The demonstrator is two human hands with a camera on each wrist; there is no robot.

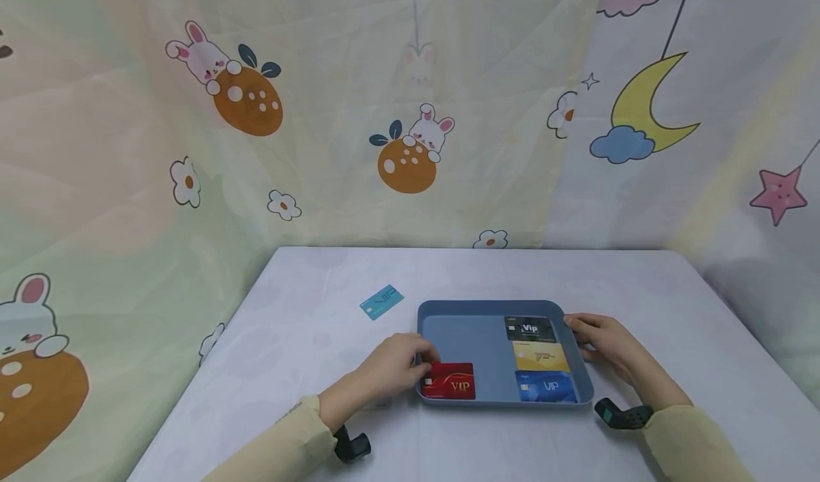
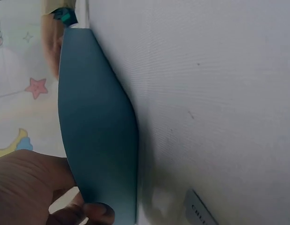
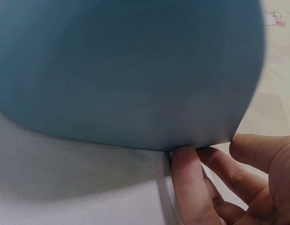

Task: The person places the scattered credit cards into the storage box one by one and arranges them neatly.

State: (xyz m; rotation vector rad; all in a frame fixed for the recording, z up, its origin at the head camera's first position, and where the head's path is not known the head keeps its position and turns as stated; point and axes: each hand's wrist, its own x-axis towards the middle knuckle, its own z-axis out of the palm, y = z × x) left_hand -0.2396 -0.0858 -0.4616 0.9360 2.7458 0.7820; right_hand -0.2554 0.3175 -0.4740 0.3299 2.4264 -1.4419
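Note:
A blue-grey tray (image 1: 470, 354) lies on the table. On its left rim is my left hand (image 1: 400, 361), fingers curled over the edge beside a red VIP card (image 1: 456, 386). From the left wrist view, the thumb overlaps the tray's outer wall (image 2: 98, 117) while the other fingers reach over the rim. My right hand (image 1: 602, 343) pinches the right rim, thumb at the top edge and fingertips (image 3: 187, 159) under the side. Inside the tray's right part, a black Vip card (image 1: 538, 331), a gold card (image 1: 541, 357) and a blue VIP card (image 1: 546, 386) form a column.
A teal VIP card (image 1: 381, 302) lies on the table (image 1: 320, 283), left of the tray's back corner. Another card, grey with lettering (image 2: 200, 210), lies close to the left hand. A printed cloth backdrop (image 1: 346, 55) stands behind and along the sides.

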